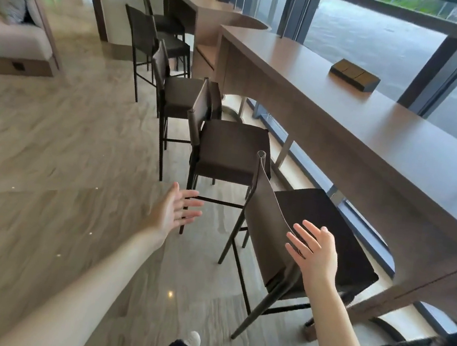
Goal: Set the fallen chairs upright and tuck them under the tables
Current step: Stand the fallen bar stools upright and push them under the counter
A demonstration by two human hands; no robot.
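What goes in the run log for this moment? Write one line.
left hand: open, free | right hand: open, at backrest | nearest dark brown bar chair: upright, at long wooden counter table

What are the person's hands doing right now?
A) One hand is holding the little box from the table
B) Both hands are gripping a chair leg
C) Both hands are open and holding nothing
C: the left hand and right hand both have spread, straight fingers with nothing in them, the right one just above the nearest chair.
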